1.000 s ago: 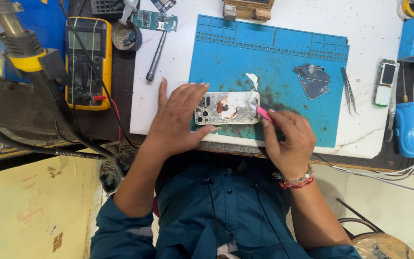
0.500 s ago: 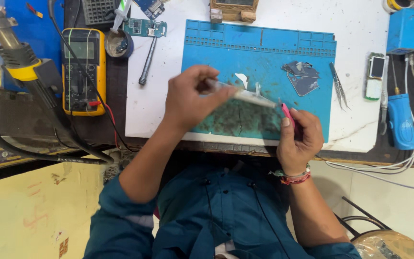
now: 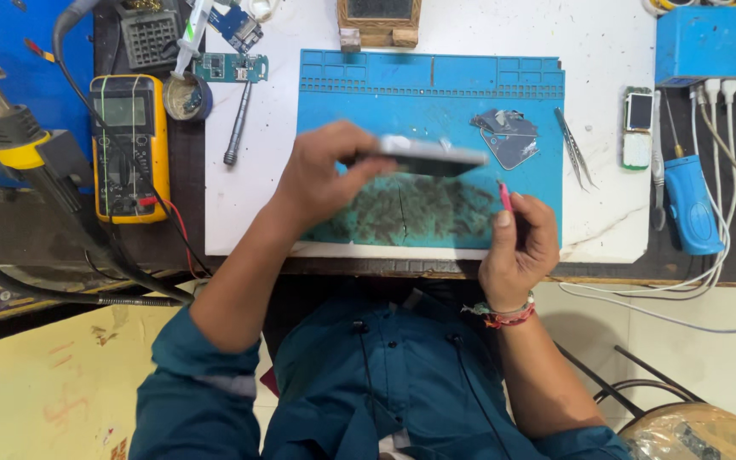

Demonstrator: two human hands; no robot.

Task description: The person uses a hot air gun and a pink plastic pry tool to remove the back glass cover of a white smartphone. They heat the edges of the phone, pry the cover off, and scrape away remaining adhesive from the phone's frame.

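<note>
Phone lifted edge-on, pink tool at the ready.

My left hand (image 3: 321, 183) pinches the opened phone (image 3: 430, 156) by one end, clear above the blue mat (image 3: 436, 85). My right hand (image 3: 517, 247), fingers pressed around a pink pry tool (image 3: 504, 196), sits just below it. Risk, as I judge it: an end-only pinch lets the phone slip or twist onto the loose parts (image 3: 508, 136) beyond.

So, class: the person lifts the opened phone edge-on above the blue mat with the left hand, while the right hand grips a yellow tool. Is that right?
Not quite. The head view shows the tool in the right hand is pink, not yellow. The rest holds: the left hand holds the opened phone edge-on above the blue mat.
</note>
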